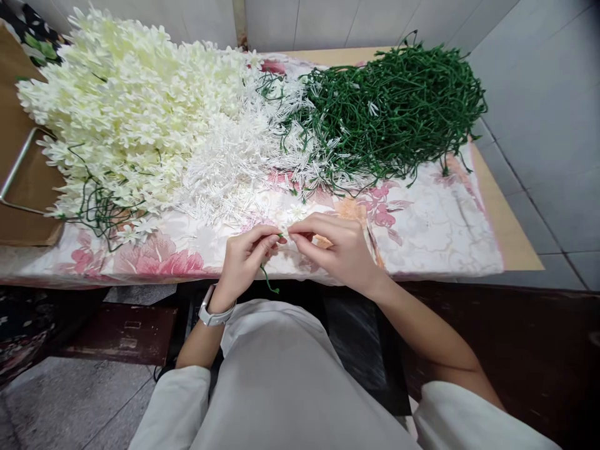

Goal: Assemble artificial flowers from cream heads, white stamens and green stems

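Note:
Near the table's front edge, my left hand [244, 255] is closed in a pinch on a green plastic flower stem [267, 281]. The stem's tip pokes out between thumb and forefinger, and its lower end hangs below the hand. Just to the right, my right hand [341, 251] is also pinched, its fingertips close to the stem's tip; what they hold is too small to make out. Beyond my hands lie a loose heap of white stamens [229, 159], a large pile of cream artificial blossoms [131, 112] at the left and a tangled mound of green stems [398, 115] at the right.
A floral cloth [440, 231] covers most of the wooden table [510, 219]. Several green stems [100, 212] lie at the blossoms' front. At the far left stands a brown cardboard box [32, 228] beside a bent metal rod [19, 165]. A tiled wall [323, 25] closes off the back.

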Motion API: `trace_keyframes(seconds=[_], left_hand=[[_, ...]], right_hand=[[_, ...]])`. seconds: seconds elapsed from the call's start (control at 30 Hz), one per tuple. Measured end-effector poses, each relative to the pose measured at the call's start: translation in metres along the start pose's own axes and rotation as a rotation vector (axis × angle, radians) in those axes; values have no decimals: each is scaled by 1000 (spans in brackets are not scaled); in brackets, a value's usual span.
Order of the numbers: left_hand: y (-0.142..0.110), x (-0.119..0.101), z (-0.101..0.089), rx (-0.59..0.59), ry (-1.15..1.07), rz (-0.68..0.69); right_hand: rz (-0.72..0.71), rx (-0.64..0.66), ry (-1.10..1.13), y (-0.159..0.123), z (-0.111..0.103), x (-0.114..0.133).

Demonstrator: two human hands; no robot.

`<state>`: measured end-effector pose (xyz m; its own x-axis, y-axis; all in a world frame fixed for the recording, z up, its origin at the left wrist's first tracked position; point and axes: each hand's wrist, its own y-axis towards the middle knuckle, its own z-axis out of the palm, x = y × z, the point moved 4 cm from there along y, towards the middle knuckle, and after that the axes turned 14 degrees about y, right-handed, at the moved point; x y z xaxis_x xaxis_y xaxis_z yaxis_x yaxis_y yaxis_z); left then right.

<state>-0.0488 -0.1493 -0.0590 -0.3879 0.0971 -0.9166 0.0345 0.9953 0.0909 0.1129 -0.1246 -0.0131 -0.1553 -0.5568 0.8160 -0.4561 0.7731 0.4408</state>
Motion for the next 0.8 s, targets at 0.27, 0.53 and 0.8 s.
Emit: trace_keyframes(seconds=[0.27,0.53,0.8], left_hand=[[0,0,-1,-28,91,9],[-3,0,2,-84,260,50],[-4,-10,6,-182,531,252]], right_hand=[[24,48,31,3,1,-3],[147,25,148,-2,6,-23],[231,-11,254,-12,14,-33]])
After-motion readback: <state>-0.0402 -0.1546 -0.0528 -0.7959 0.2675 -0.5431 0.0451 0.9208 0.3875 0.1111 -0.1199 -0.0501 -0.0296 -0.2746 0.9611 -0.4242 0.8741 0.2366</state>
